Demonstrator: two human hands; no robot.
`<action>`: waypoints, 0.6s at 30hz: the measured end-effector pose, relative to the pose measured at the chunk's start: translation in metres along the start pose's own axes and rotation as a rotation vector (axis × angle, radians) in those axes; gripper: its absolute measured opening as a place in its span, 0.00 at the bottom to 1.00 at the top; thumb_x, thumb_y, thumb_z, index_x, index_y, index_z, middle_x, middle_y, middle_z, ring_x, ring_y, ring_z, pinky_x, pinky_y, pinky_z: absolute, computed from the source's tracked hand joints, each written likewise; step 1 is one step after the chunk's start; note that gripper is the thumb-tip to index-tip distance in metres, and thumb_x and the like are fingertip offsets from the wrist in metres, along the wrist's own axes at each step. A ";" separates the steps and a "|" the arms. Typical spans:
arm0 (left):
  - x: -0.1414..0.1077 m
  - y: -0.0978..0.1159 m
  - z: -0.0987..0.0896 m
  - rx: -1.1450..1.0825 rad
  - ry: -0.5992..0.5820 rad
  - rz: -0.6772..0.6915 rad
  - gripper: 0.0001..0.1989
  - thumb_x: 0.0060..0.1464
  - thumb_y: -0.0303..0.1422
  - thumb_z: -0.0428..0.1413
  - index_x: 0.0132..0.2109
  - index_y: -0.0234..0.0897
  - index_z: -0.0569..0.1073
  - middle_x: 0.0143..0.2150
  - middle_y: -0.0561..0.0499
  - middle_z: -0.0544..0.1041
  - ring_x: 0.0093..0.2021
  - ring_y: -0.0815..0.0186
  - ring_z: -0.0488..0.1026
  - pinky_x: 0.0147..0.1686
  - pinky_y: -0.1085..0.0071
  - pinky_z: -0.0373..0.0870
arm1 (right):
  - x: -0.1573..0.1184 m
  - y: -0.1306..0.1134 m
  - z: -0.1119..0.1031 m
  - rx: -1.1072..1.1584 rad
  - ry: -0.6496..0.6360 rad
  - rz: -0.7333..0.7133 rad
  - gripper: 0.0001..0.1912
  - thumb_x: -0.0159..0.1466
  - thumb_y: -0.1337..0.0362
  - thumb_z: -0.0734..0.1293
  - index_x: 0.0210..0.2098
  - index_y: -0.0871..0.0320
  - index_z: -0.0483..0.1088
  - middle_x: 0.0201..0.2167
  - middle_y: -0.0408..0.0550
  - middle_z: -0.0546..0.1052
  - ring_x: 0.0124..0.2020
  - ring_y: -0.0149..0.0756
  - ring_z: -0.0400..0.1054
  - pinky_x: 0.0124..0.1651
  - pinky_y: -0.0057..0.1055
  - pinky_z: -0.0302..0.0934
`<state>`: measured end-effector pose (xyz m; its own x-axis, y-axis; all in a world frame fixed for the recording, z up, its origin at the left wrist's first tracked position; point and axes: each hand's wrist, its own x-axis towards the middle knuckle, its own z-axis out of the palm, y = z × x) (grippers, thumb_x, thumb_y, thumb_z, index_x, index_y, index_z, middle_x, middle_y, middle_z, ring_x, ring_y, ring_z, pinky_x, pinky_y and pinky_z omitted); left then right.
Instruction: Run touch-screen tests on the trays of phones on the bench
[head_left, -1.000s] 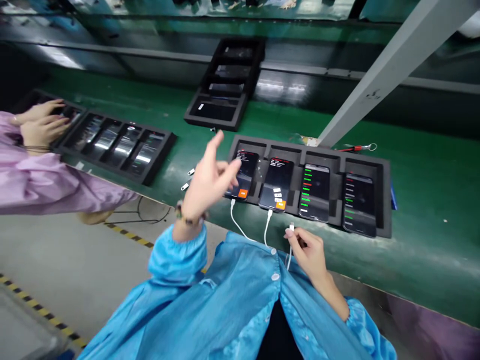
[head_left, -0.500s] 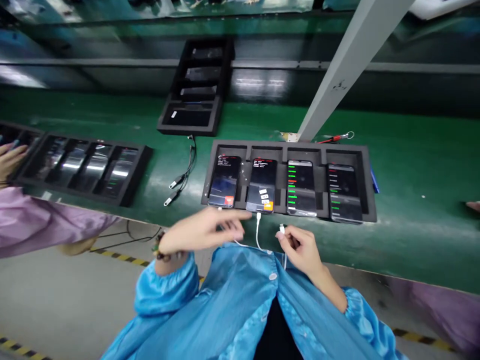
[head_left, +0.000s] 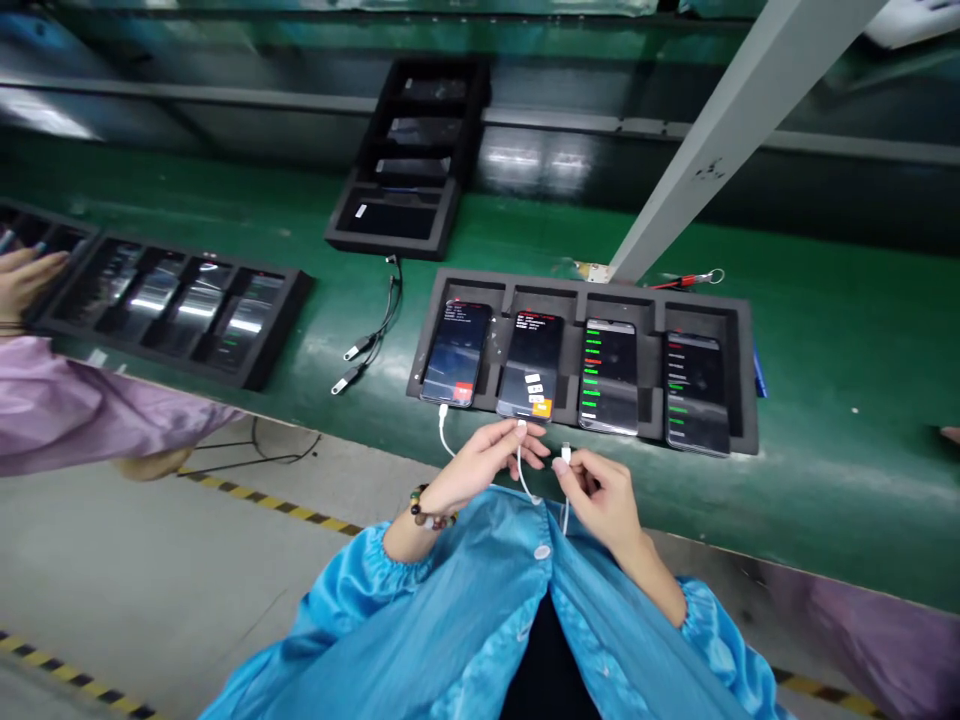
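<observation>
A black foam tray (head_left: 739,380) in front of me holds a row of several phones with lit screens. My left hand (head_left: 495,455) pinches the white plug of a charging cable (head_left: 524,480) at the lower edge of the second phone (head_left: 531,360). My right hand (head_left: 604,497) grips another white cable plug (head_left: 565,454), its metal tip pointing up, just below the third phone (head_left: 609,375). A further white cable (head_left: 443,425) runs to the bottom of the leftmost phone (head_left: 456,350). The rightmost phone (head_left: 697,390) has no cable visible at it.
Another foam tray with phones (head_left: 442,245) stands behind, with black adapter cables (head_left: 386,320) beside it. At left, a co-worker's hand (head_left: 30,285) touches a further tray (head_left: 259,365). A grey post (head_left: 697,160) rises behind my tray, near a red tool (head_left: 686,281).
My left hand has moved right, from below the first phone to the cable plug at the second phone, and has closed on it. My right hand still holds its plug.
</observation>
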<state>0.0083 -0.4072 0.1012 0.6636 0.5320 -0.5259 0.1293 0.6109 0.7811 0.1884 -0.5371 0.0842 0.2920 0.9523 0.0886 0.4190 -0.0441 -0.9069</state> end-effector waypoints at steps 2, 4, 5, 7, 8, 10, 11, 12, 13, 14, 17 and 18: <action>0.001 -0.004 0.004 -0.066 0.025 0.004 0.34 0.62 0.59 0.66 0.55 0.31 0.82 0.43 0.39 0.85 0.38 0.62 0.82 0.30 0.73 0.68 | 0.000 -0.001 0.000 -0.002 -0.001 -0.003 0.17 0.75 0.60 0.69 0.29 0.56 0.70 0.19 0.34 0.62 0.20 0.24 0.54 0.25 0.26 0.50; 0.002 -0.007 0.007 -0.115 0.055 0.017 0.34 0.59 0.59 0.68 0.53 0.30 0.83 0.40 0.40 0.85 0.35 0.64 0.81 0.29 0.73 0.65 | 0.001 0.000 0.000 -0.003 -0.003 0.004 0.17 0.75 0.60 0.69 0.29 0.56 0.70 0.19 0.34 0.62 0.20 0.24 0.54 0.25 0.26 0.50; 0.003 -0.007 0.008 -0.132 0.066 0.021 0.33 0.59 0.59 0.68 0.52 0.30 0.83 0.39 0.41 0.84 0.34 0.65 0.80 0.29 0.73 0.65 | 0.000 0.000 0.000 -0.004 -0.004 0.010 0.18 0.75 0.59 0.69 0.29 0.56 0.70 0.19 0.35 0.62 0.20 0.24 0.54 0.26 0.26 0.50; 0.003 -0.008 0.010 -0.154 0.081 0.024 0.32 0.57 0.59 0.69 0.49 0.31 0.83 0.37 0.42 0.84 0.33 0.66 0.79 0.30 0.73 0.64 | 0.000 0.001 0.000 -0.009 -0.005 0.021 0.18 0.75 0.58 0.69 0.28 0.56 0.70 0.19 0.35 0.62 0.20 0.24 0.55 0.26 0.26 0.50; 0.004 -0.008 0.011 -0.162 0.087 0.023 0.32 0.57 0.59 0.69 0.47 0.31 0.83 0.36 0.43 0.84 0.33 0.66 0.78 0.30 0.73 0.64 | -0.001 0.001 0.000 -0.012 -0.004 0.026 0.18 0.75 0.58 0.69 0.28 0.56 0.70 0.19 0.35 0.62 0.21 0.25 0.55 0.26 0.26 0.50; 0.005 -0.008 0.013 -0.178 0.099 0.020 0.31 0.56 0.58 0.70 0.45 0.31 0.82 0.34 0.45 0.83 0.31 0.67 0.77 0.30 0.73 0.63 | -0.001 0.002 0.001 -0.016 -0.005 0.029 0.19 0.75 0.57 0.69 0.28 0.55 0.70 0.19 0.35 0.62 0.21 0.25 0.54 0.26 0.27 0.50; 0.005 -0.007 0.014 -0.185 0.106 0.020 0.31 0.55 0.58 0.70 0.44 0.31 0.82 0.33 0.45 0.82 0.30 0.67 0.77 0.29 0.72 0.63 | -0.002 0.002 0.001 -0.017 -0.005 0.029 0.19 0.75 0.57 0.69 0.28 0.55 0.70 0.19 0.35 0.62 0.21 0.25 0.54 0.26 0.27 0.50; 0.005 -0.007 0.015 -0.189 0.110 0.022 0.30 0.55 0.58 0.70 0.43 0.31 0.81 0.32 0.45 0.82 0.29 0.67 0.76 0.29 0.72 0.63 | -0.002 0.002 0.001 -0.018 -0.006 0.027 0.18 0.75 0.57 0.69 0.28 0.55 0.70 0.20 0.35 0.62 0.20 0.25 0.54 0.26 0.27 0.50; 0.005 -0.007 0.016 -0.190 0.114 0.024 0.30 0.55 0.58 0.70 0.42 0.31 0.81 0.32 0.45 0.82 0.29 0.67 0.76 0.29 0.72 0.63 | -0.002 0.002 0.000 -0.018 -0.004 0.025 0.18 0.75 0.58 0.69 0.28 0.55 0.70 0.20 0.35 0.62 0.20 0.25 0.54 0.26 0.26 0.50; 0.005 -0.006 0.016 -0.189 0.115 0.024 0.30 0.56 0.57 0.70 0.42 0.31 0.81 0.32 0.45 0.82 0.29 0.67 0.76 0.29 0.71 0.63 | -0.001 0.002 0.000 -0.019 -0.003 0.021 0.18 0.75 0.58 0.69 0.28 0.55 0.70 0.20 0.35 0.62 0.20 0.25 0.54 0.26 0.26 0.50; 0.005 -0.005 0.015 -0.188 0.104 0.022 0.28 0.56 0.56 0.70 0.42 0.31 0.81 0.31 0.45 0.82 0.29 0.67 0.76 0.29 0.71 0.62 | 0.000 0.000 0.000 -0.022 0.006 0.004 0.18 0.75 0.59 0.69 0.28 0.55 0.70 0.20 0.35 0.62 0.20 0.24 0.53 0.25 0.26 0.50; 0.005 -0.004 0.015 -0.191 0.099 0.018 0.28 0.56 0.56 0.70 0.42 0.31 0.80 0.31 0.45 0.82 0.29 0.67 0.76 0.29 0.71 0.62 | 0.000 -0.001 0.000 -0.023 0.009 -0.002 0.18 0.75 0.59 0.69 0.28 0.55 0.70 0.19 0.34 0.62 0.20 0.24 0.53 0.25 0.26 0.50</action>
<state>0.0222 -0.4155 0.1001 0.5878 0.5934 -0.5500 -0.0306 0.6956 0.7178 0.1882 -0.5366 0.0848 0.2986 0.9498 0.0937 0.4390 -0.0495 -0.8971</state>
